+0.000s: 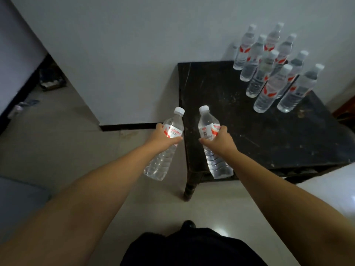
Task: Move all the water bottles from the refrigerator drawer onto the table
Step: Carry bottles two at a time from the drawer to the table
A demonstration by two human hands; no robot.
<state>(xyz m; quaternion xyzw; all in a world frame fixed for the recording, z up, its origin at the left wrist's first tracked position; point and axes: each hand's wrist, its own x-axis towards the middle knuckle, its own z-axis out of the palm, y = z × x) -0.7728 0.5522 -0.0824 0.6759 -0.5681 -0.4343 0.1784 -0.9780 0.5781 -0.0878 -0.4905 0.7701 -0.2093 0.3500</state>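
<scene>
The left hand [162, 136] grips a clear plastic water bottle with a white cap [165, 144] over the pale tiled floor [76, 131]. The right hand [219, 140] grips a second clear bottle [212, 141] above the scuffed black table [249, 131], where eight more bottles [269, 73] stand clustered at the far right corner.

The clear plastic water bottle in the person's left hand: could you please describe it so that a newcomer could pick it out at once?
Start at the black square table against the white wall, then look just off its near left edge. There the left hand grips a clear plastic water bottle with a white cap and red label. Unlike the right hand's bottle, it hangs over the pale floor, not the tabletop, and leans right.
</scene>
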